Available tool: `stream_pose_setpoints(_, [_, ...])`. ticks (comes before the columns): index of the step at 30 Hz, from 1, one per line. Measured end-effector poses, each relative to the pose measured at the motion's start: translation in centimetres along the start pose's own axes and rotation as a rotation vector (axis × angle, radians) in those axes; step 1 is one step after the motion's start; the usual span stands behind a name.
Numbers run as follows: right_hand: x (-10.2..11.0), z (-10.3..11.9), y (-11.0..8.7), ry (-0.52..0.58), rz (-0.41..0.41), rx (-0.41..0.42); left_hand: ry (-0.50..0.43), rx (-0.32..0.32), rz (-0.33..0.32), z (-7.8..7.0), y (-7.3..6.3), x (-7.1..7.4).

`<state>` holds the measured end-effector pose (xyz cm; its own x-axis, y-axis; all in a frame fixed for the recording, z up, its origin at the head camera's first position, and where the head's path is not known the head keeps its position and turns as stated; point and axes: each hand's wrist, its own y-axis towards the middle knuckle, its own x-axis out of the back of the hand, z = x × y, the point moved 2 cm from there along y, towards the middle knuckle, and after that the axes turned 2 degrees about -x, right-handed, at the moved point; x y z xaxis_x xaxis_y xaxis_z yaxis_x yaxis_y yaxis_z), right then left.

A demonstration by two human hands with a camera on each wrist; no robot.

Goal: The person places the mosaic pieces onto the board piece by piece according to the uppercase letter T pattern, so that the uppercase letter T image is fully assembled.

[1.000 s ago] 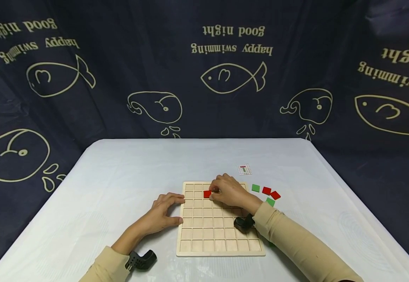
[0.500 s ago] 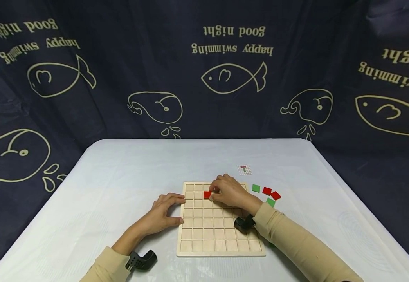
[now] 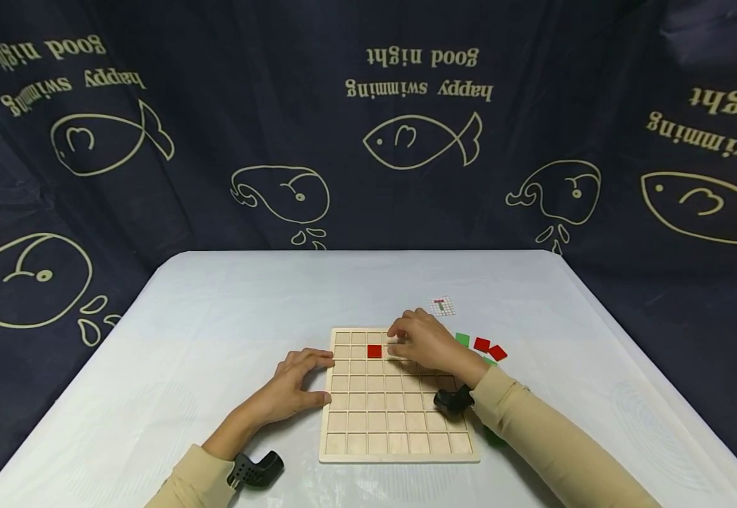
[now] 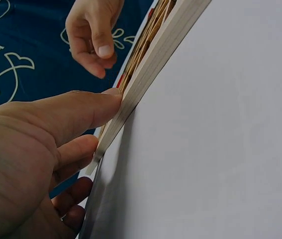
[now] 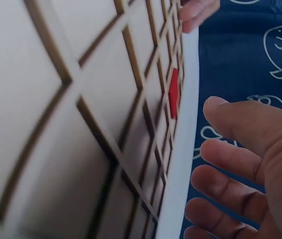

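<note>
A wooden grid board lies on the white table. One red square tile sits in its second row from the far edge, third column from the left. My left hand touches the board's left edge with fingertips and thumb. Above the far part of the board, just right of the red tile, is my right hand. Its thumb and fingers are spread apart with nothing between them, as the right wrist view shows, where the red tile rests in its cell.
Right of the board lie a green tile and two red tiles, one flat and one turned. My right sleeve partly covers more green pieces. A small pattern card lies behind the board; a dark printed curtain hangs beyond.
My right hand has let go of the red tile and moved a little to the right, uncovering the whole tile. The left hand stays at the board's edge.
</note>
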<state>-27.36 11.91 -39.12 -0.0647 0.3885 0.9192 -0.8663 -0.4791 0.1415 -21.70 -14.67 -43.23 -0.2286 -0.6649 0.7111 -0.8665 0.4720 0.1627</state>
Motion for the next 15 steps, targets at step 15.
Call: stream_pose_setpoints(15, [2.6, -2.0, -2.3, 0.038, -0.075, -0.026, -0.002, -0.004, -0.002, -0.1, 0.0, 0.0])
